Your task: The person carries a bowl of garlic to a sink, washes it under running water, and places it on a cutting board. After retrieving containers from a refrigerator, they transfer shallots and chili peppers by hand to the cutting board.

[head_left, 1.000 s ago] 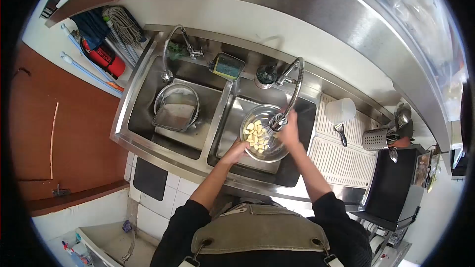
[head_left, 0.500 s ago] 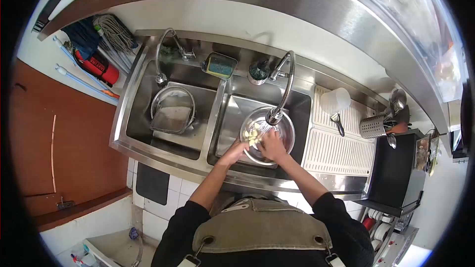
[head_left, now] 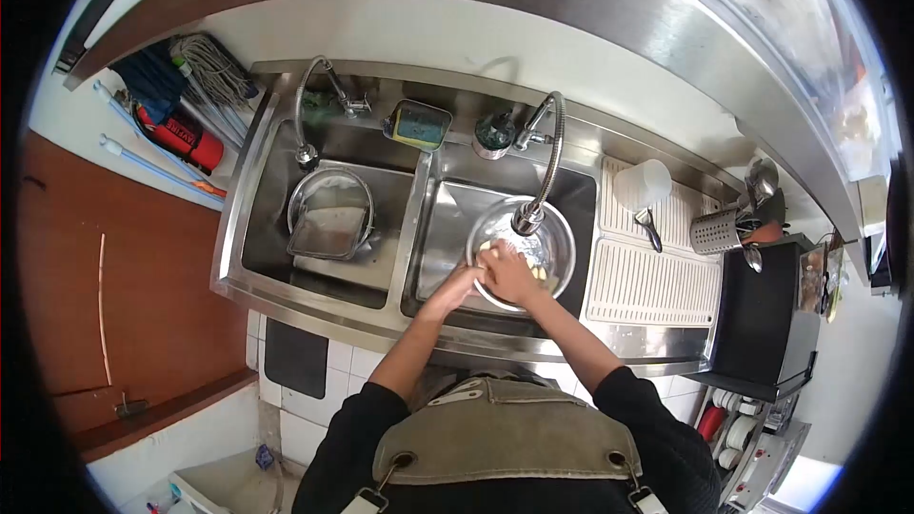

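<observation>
A round metal bowl (head_left: 559,240) sits in the right sink basin beneath the spring-hose tap (head_left: 527,219). Pale yellow pieces (head_left: 539,273), like peeled garlic cloves, show inside it on both sides of my right hand. My left hand (head_left: 455,289) is closed at the bowl's near left rim. Reaching into the bowl, my right hand (head_left: 509,276) has its fingers curled toward the left, up against my left hand. Whatever lies under those fingers is hidden.
The left basin (head_left: 381,271) holds a round strainer (head_left: 333,179) and a rectangular tray (head_left: 324,231). Behind the basins are a sponge holder (head_left: 419,126) and a second tap (head_left: 307,154). To the right are a draining board (head_left: 652,290), a white tub (head_left: 643,185), a peeler (head_left: 650,230) and a utensil holder (head_left: 714,232).
My right hand has moved left across the bowl to meet my left hand and now covers many of the yellow pieces. The bowl has shifted slightly right. My left hand stays at the rim.
</observation>
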A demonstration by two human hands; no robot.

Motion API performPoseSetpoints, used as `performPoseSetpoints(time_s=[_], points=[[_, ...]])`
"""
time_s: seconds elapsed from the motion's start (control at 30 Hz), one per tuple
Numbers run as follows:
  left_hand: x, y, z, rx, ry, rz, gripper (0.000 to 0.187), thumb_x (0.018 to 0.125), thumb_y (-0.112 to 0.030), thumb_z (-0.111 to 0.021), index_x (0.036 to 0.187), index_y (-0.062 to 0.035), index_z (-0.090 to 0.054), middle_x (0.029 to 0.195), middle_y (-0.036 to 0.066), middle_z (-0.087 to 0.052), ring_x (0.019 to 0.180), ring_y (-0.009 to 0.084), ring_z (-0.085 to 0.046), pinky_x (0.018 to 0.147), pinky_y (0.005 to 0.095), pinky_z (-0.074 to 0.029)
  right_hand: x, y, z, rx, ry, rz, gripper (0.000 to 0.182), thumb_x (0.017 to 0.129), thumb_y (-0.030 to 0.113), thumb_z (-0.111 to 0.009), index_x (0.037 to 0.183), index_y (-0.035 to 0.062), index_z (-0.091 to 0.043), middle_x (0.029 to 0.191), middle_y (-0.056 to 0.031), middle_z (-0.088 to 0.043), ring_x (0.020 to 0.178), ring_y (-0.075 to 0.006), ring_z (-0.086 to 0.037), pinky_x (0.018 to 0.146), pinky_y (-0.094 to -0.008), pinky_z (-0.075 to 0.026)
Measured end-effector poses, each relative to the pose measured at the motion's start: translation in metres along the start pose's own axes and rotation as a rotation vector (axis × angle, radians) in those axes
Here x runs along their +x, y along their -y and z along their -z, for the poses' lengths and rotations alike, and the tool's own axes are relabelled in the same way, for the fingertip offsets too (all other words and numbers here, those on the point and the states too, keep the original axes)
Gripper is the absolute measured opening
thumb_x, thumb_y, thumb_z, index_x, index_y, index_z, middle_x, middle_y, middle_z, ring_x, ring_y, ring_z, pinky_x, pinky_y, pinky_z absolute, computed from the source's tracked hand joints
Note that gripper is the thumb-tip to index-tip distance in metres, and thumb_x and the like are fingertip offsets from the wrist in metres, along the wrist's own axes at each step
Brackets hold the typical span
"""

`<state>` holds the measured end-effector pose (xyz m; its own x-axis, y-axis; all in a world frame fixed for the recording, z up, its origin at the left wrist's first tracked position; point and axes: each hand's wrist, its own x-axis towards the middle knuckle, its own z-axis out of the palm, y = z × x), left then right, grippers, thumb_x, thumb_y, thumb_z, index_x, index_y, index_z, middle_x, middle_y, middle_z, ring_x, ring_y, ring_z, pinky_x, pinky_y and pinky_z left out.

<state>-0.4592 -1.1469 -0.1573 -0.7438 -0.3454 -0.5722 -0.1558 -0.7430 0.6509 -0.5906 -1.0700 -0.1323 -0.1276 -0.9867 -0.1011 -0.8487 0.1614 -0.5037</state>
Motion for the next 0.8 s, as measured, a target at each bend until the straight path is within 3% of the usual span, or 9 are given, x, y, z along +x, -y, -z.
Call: performPoseSetpoints(time_s=[0.07, 0.2, 0.33, 0.4, 0.47, 0.5, 0.67, 0.73, 0.8], points=[[0.010, 0.004, 0.024, -0.086, 0.066, -0.023, 0.055, 0.069, -0.002, -0.049, 0.123, -0.0065, -0.037, 0.102, 0.007, -0.051, 0.087, 0.0169, -0.056, 0.071, 0.0362, -0.053, -0.007, -0.013, -0.002, -0.262, -0.074, 0.078, 0.047, 0.071, 0.028, -0.062, 0.116, 0.0183, -0.051, 0.118, -0.0202, -0.044, 0.104, -0.0410, -0.043, 0.080, -0.0558, -0.036], [0.008, -0.003, 0.026, -0.061, -0.048, -0.026, 0.061, 0.067, 0.000, -0.047, 0.126, -0.0057, -0.033, 0.105, 0.009, -0.051, 0.092, 0.0204, -0.056, 0.072, 0.0386, -0.054, -0.007, -0.010, 0.007, -0.218, -0.061, -0.253, 0.050, 0.072, 0.031, -0.062, 0.118, 0.0162, -0.050, 0.121, -0.0257, -0.041, 0.110, -0.0433, -0.037, 0.083, -0.0598, -0.035], [0.012, 0.004, 0.017, -0.089, -0.065, -0.034, 0.063, 0.066, 0.000, -0.048, 0.127, -0.0061, -0.032, 0.106, 0.009, -0.050, 0.090, 0.0217, -0.056, 0.071, 0.0395, -0.053, -0.009, -0.007, -0.005, 0.221, -0.120, -0.141, 0.052, 0.068, 0.019, -0.065, 0.117, 0.0115, -0.049, 0.107, -0.0273, -0.048, 0.102, -0.0462, -0.041, 0.084, -0.0518, -0.040], [0.020, 0.011, 0.014, -0.081, -0.058, -0.018, 0.063, 0.066, 0.000, -0.048, 0.126, -0.0064, -0.032, 0.105, 0.009, -0.050, 0.089, 0.0219, -0.056, 0.070, 0.0394, -0.053, -0.003, -0.023, -0.009, 0.232, -0.097, -0.158, 0.048, 0.068, 0.011, -0.063, 0.114, 0.0096, -0.051, 0.101, -0.0270, -0.050, 0.095, -0.0462, -0.043, 0.084, -0.0459, -0.041], [0.018, 0.006, 0.011, -0.077, -0.015, -0.004, 0.062, 0.066, 0.000, -0.047, 0.125, -0.0064, -0.031, 0.104, 0.009, -0.050, 0.088, 0.0218, -0.056, 0.069, 0.0389, -0.054, 0.004, -0.038, -0.021, -0.029, -0.341, -0.118, 0.044, 0.068, 0.009, -0.062, 0.112, 0.0103, -0.054, 0.103, -0.0267, -0.049, 0.096, -0.0449, -0.043, 0.087, -0.0446, -0.039], [0.013, 0.002, 0.008, -0.090, -0.017, 0.009, 0.070, 0.064, -0.006, -0.050, 0.130, -0.0147, -0.029, 0.109, 0.007, -0.044, 0.090, 0.0206, -0.050, 0.072, 0.0406, -0.049, 0.000, -0.015, -0.002, -0.141, -0.268, -0.185, 0.040, 0.070, 0.010, -0.060, 0.110, 0.0093, -0.056, 0.108, -0.0261, -0.046, 0.099, -0.0441, -0.042, 0.088, -0.0457, -0.037], [0.022, 0.007, 0.029, -0.050, -0.027, -0.007, 0.068, 0.064, -0.005, -0.050, 0.129, -0.0130, -0.030, 0.110, 0.008, -0.045, 0.093, 0.0223, -0.050, 0.072, 0.0414, -0.049, -0.012, -0.008, 0.010, -0.246, -0.138, -0.145, 0.042, 0.073, 0.017, -0.060, 0.113, 0.0049, -0.052, 0.114, -0.0297, -0.039, 0.101, -0.0478, -0.038, 0.086, -0.0519, -0.035], [0.015, 0.003, 0.027, 0.016, 0.047, 0.036, 0.067, 0.064, -0.006, -0.050, 0.128, -0.0133, -0.032, 0.112, 0.008, -0.045, 0.096, 0.0218, -0.049, 0.074, 0.0423, -0.049, -0.006, -0.025, 0.002, -0.151, -0.348, -0.367, 0.039, 0.074, 0.019, -0.059, 0.109, 0.0036, -0.050, 0.112, -0.0327, -0.037, 0.100, -0.0488, -0.038, 0.084, -0.0524, -0.035], [0.001, -0.004, 0.016, 0.054, 0.093, 0.065, 0.065, 0.064, -0.006, -0.051, 0.126, -0.0137, -0.035, 0.113, 0.008, -0.045, 0.098, 0.0212, -0.049, 0.074, 0.0429, -0.048, -0.003, -0.024, -0.007, -0.127, -0.466, -0.332, 0.035, 0.075, 0.018, -0.058, 0.105, 0.0034, -0.049, 0.107, -0.0344, -0.039, 0.097, -0.0471, -0.040, 0.082, -0.0517, -0.036]])
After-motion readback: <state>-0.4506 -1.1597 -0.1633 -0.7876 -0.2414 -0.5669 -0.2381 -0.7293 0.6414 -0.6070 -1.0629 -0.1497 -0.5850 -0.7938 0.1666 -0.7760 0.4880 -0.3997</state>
